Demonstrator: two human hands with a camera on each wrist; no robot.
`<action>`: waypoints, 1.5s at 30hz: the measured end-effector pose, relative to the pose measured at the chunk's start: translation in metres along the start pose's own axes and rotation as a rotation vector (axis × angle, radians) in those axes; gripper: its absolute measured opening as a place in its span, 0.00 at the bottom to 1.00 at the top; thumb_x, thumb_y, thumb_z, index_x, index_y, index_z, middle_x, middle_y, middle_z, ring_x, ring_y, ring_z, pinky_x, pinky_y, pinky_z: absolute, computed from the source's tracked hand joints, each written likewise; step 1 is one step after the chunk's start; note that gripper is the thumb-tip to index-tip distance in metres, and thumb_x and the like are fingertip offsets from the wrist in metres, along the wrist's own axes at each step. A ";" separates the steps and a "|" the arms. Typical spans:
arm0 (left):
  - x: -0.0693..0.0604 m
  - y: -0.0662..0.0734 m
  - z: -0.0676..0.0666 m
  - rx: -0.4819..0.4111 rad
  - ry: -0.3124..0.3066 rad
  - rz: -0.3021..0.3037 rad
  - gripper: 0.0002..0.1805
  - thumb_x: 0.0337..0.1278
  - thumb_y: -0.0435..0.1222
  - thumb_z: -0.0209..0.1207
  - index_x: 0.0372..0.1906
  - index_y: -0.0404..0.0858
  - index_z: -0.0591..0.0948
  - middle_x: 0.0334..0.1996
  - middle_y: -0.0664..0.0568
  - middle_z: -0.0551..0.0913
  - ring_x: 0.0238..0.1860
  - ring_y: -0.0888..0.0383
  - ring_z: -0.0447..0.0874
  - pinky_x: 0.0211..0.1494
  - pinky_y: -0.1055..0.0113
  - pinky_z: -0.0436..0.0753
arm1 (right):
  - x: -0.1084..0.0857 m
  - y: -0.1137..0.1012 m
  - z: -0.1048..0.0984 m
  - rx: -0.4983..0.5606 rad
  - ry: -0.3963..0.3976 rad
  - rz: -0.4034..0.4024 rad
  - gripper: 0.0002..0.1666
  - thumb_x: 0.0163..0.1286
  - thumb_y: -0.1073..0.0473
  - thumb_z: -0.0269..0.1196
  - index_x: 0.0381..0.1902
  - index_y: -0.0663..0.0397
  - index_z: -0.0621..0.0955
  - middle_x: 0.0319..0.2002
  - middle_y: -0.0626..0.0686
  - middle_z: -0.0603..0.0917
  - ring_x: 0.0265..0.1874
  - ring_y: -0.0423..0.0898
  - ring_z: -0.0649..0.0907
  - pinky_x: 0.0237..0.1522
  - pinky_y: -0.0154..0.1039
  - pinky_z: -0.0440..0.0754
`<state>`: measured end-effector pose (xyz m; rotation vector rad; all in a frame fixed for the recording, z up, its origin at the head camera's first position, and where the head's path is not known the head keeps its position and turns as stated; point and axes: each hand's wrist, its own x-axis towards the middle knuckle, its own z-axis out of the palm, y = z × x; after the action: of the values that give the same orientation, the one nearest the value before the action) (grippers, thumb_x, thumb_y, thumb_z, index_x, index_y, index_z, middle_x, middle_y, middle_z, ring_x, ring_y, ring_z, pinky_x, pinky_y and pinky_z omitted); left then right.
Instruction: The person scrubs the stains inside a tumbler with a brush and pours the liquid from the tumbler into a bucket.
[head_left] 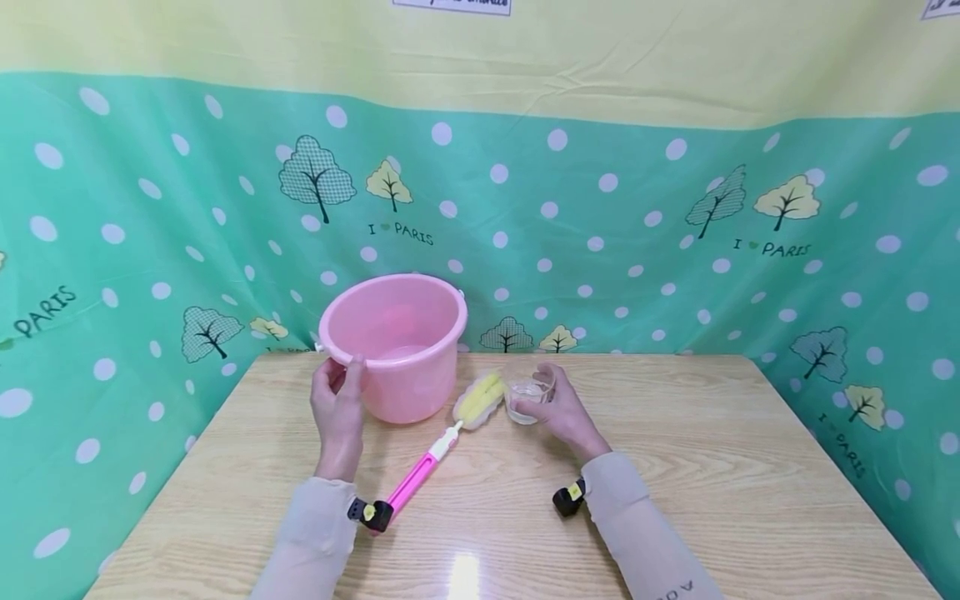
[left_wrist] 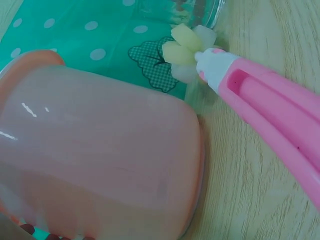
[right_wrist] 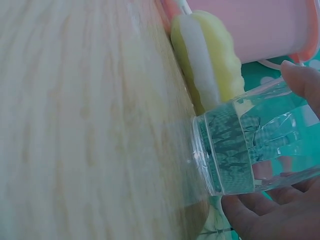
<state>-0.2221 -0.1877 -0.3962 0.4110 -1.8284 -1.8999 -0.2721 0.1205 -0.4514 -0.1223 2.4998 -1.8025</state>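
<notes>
A pink plastic bucket point(head_left: 408, 387) stands upright toward the back left of the table. My left hand point(head_left: 339, 417) grips its near left side at the rim, thumb by the lip; in the left wrist view the bucket wall point(left_wrist: 100, 145) hides most of that hand. My right hand point(head_left: 558, 412) holds a clear glass point(right_wrist: 225, 150) upright, thumb on one side and fingers on the other. The glass base is at or just above the tabletop; I cannot tell which. Between bucket and glass lies a sponge bottle brush point(head_left: 422, 475) with a pink handle and a yellow-and-white head point(right_wrist: 210, 55).
The wooden table point(head_left: 705, 467) ends at a green polka-dot cloth point(head_left: 630, 208) hanging behind and at the sides. A bucket handle joint point(head_left: 320, 346) sticks out at the left rim. The brush handle runs toward my left wrist.
</notes>
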 end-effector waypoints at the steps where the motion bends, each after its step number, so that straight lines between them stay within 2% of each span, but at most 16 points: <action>1: 0.000 0.000 0.000 -0.001 0.001 0.003 0.38 0.58 0.56 0.59 0.67 0.40 0.64 0.60 0.51 0.67 0.59 0.56 0.64 0.65 0.60 0.68 | 0.000 0.000 0.000 0.004 0.001 0.000 0.57 0.47 0.48 0.76 0.70 0.49 0.58 0.67 0.53 0.65 0.67 0.58 0.63 0.67 0.54 0.60; 10: 0.001 -0.001 0.000 0.011 0.009 0.011 0.39 0.57 0.58 0.59 0.67 0.41 0.64 0.60 0.51 0.68 0.59 0.56 0.65 0.65 0.60 0.68 | 0.000 0.002 -0.001 0.004 -0.009 0.006 0.61 0.46 0.50 0.77 0.72 0.48 0.55 0.67 0.53 0.65 0.68 0.58 0.62 0.68 0.56 0.58; 27: -0.001 0.001 -0.001 0.028 -0.015 -0.013 0.40 0.58 0.59 0.57 0.69 0.41 0.62 0.62 0.51 0.66 0.61 0.54 0.63 0.66 0.59 0.67 | 0.000 0.005 0.000 -0.019 -0.002 -0.032 0.58 0.47 0.51 0.77 0.71 0.51 0.57 0.65 0.56 0.68 0.64 0.59 0.66 0.65 0.57 0.61; 45: 0.000 -0.001 -0.002 0.014 -0.013 -0.009 0.39 0.58 0.57 0.58 0.68 0.41 0.63 0.61 0.51 0.67 0.59 0.56 0.64 0.65 0.60 0.68 | 0.003 0.007 0.002 -0.060 0.030 -0.019 0.56 0.46 0.51 0.77 0.70 0.48 0.60 0.61 0.51 0.71 0.62 0.55 0.69 0.64 0.53 0.65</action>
<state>-0.2212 -0.1892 -0.3975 0.4135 -1.8527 -1.9009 -0.2751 0.1207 -0.4588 -0.1225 2.5827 -1.7498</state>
